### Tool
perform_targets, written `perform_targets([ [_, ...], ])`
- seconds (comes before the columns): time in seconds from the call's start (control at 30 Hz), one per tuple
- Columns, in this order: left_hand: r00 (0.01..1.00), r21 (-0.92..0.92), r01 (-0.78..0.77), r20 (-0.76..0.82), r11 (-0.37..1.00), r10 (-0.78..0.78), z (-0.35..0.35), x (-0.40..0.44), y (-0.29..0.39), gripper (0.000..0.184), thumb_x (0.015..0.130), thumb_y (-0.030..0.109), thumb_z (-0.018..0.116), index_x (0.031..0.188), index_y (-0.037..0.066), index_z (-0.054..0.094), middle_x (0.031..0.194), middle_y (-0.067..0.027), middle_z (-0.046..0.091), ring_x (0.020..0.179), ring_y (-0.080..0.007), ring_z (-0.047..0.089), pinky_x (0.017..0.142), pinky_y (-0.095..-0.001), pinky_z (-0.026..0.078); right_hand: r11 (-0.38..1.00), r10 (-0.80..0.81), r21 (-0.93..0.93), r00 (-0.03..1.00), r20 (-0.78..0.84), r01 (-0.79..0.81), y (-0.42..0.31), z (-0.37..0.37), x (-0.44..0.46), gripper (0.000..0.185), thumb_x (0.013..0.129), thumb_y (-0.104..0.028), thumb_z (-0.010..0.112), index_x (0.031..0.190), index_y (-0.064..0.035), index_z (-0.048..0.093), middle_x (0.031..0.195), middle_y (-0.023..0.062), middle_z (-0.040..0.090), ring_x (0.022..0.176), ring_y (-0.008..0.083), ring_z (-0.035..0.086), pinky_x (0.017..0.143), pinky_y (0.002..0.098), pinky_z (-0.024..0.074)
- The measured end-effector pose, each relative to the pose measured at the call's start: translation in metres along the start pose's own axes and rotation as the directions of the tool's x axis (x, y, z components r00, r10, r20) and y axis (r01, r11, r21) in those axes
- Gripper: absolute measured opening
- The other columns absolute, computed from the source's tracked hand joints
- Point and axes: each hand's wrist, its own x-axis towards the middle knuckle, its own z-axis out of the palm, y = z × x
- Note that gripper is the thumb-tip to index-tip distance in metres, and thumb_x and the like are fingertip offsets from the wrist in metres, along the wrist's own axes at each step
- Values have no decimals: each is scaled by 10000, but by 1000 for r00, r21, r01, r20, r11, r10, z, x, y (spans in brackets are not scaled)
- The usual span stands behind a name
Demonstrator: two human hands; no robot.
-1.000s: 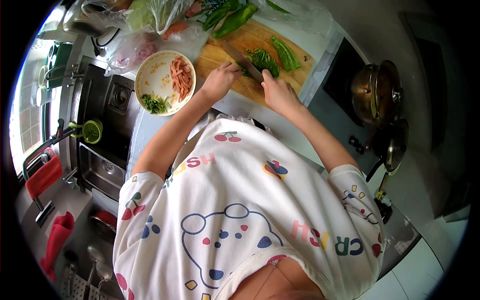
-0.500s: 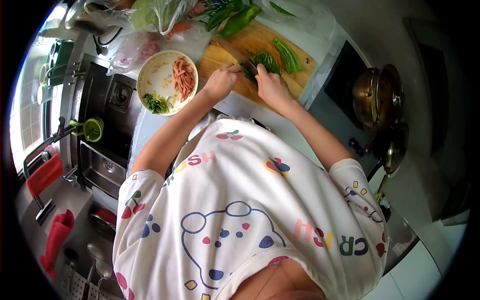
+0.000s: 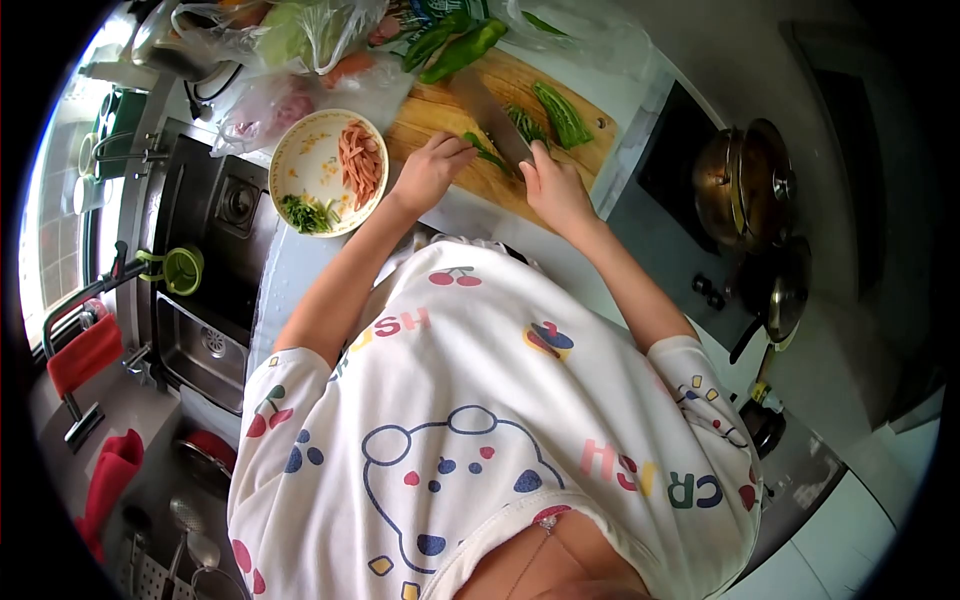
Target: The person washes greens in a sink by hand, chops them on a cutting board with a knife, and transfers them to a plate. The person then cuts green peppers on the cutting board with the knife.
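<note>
My right hand is closed around the handle of a kitchen knife, whose broad blade points away over the wooden cutting board. Left of the blade, my left hand pinches the end of a green pepper piece lying on the board. Shredded green pepper sits just beyond the blade, partly hidden by it. A larger cut pepper piece rests to its right. Whole green peppers lie at the board's far edge.
Left of the board stands a patterned plate with pink meat strips and chopped greens. Plastic bags of food lie behind it. A sink is at left; a lidded pot stands on the stove at right.
My left hand has drawn slightly left, away from the knife, with the pepper piece now showing between them. The blade has shifted and more of its flat side shows. The whole view has tilted slightly.
</note>
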Motion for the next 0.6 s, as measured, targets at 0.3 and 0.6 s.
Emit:
perform_targets([
  [0.3, 991, 68, 82, 96, 994, -88, 8, 5, 0, 303, 776, 34, 587, 1053, 45, 710, 1115, -49, 652, 1056, -256, 593, 857, -359, 543, 994, -5, -110, 991, 132, 20, -11, -5, 0, 166, 978, -182, 542, 1056, -54, 472, 688, 245, 624, 663, 483, 619, 555, 568, 474],
  [0.6, 991, 71, 69, 112, 995, -76, 7, 10, -1, 289, 768, 41, 589, 1028, 51, 713, 1046, -49, 655, 991, -262, 610, 835, -369, 543, 991, 44, -129, 983, 180, -21, -9, -3, 1, 174, 975, -171, 546, 1048, -37, 461, 712, 254, 632, 684, 491, 629, 578, 577, 486],
])
